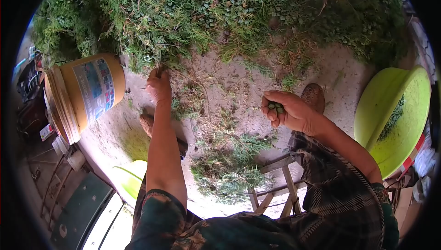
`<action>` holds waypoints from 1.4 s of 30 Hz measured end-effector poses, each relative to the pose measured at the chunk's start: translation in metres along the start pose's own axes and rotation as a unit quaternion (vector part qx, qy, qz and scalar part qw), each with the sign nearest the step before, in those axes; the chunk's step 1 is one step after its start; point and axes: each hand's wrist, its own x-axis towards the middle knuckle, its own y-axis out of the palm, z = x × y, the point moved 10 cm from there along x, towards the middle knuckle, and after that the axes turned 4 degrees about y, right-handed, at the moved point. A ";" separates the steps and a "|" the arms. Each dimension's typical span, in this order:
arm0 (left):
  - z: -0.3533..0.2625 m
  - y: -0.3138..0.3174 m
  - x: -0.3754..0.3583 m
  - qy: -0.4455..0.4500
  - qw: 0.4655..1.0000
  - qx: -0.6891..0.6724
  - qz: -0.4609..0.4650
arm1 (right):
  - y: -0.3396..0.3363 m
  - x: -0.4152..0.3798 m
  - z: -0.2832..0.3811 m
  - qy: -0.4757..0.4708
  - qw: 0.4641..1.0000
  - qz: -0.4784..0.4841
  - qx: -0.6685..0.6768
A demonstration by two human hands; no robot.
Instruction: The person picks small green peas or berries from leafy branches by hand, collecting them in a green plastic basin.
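My left hand (159,87) is closed at the near edge of a large heap of conifer branches (206,11). Its fingers pinch a thin, dark stem of a conifer branch (158,53), whose green sprays merge into the heap. Farther right, my right hand (290,112) is curled with the palm partly turned up. Small green cones (277,107) show between its bent fingers. Bluish-green cones of the same sort dot the foliage in the heap.
A yellow bucket (102,66) with a printed label lies at the left. A lime-green basin (411,126) at the right holds small green cones (393,120). Clippings (229,176) are strewn over the floor between my shoes. A wooden frame (288,181) stands by my legs.
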 end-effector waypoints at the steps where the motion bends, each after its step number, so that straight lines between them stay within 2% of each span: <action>1: -0.001 -0.002 -0.002 0.002 1.000 0.016 -0.011 | -0.001 0.002 0.000 -0.003 1.000 0.015 -0.010; 2: -0.006 -0.002 -0.010 0.003 1.000 0.017 -0.011 | 0.000 0.003 0.000 -0.007 0.999 0.030 -0.021; 3: 0.007 0.002 -0.027 -0.104 0.979 -0.174 -0.025 | 0.003 0.003 0.002 -0.009 0.999 0.031 -0.019; 4: 0.014 0.015 -0.051 -0.207 0.910 -0.357 -0.036 | 0.003 0.002 0.004 -0.013 0.999 0.005 -0.032; 6: -0.018 0.031 -0.087 -0.214 0.883 -0.417 0.040 | 0.004 0.003 0.003 -0.016 0.999 -0.024 -0.042; 8: -0.058 0.039 -0.121 -0.234 0.841 -0.485 0.054 | 0.005 0.003 0.005 -0.027 0.999 -0.016 -0.040; 9: -0.075 0.038 -0.137 -0.239 0.839 -0.485 0.059 | 0.002 0.004 0.001 -0.024 0.999 -0.022 -0.037; 11: -0.125 0.044 -0.162 -0.185 0.824 -0.512 0.157 | 0.000 0.009 0.001 -0.042 0.999 -0.006 -0.030; 12: -0.138 0.040 -0.172 -0.189 0.820 -0.514 0.165 | -0.002 0.010 -0.001 -0.037 0.999 -0.009 -0.031; 14: -0.179 0.047 -0.195 -0.127 0.813 -0.488 0.292 | 0.005 0.007 -0.003 -0.031 0.999 0.009 -0.003; 17: -0.188 0.052 -0.206 -0.113 0.812 -0.468 0.330 | 0.009 0.006 0.001 -0.035 0.998 0.045 0.027; 20: -0.195 0.049 -0.208 -0.108 0.807 -0.483 0.322 | 0.012 0.001 0.006 -0.040 0.997 0.041 0.045; 25: -0.202 0.045 -0.205 -0.104 0.800 -0.522 0.277 | 0.023 -0.005 0.013 -0.062 0.992 0.093 0.062; 27: -0.199 0.041 -0.203 -0.105 0.824 -0.500 0.244 | 0.023 -0.007 0.015 -0.078 0.992 0.090 0.040; 31: -0.205 0.040 -0.206 -0.110 0.820 -0.501 0.253 | 0.016 -0.002 0.010 -0.093 0.993 0.061 -0.029; 34: -0.199 0.044 -0.207 -0.107 0.840 -0.462 0.266 | 0.010 -0.002 0.011 -0.090 0.994 0.026 -0.061; 37: -0.191 0.044 -0.199 -0.126 0.854 -0.439 0.250 | 0.009 -0.005 0.007 -0.070 0.994 0.035 -0.071; 40: -0.192 0.056 -0.197 -0.142 0.817 -0.466 0.310 | 0.007 -0.004 0.006 -0.060 0.994 0.026 -0.082; 42: -0.200 0.053 -0.195 -0.123 0.832 -0.433 0.325 | 0.009 -0.006 0.008 -0.066 0.993 0.024 -0.094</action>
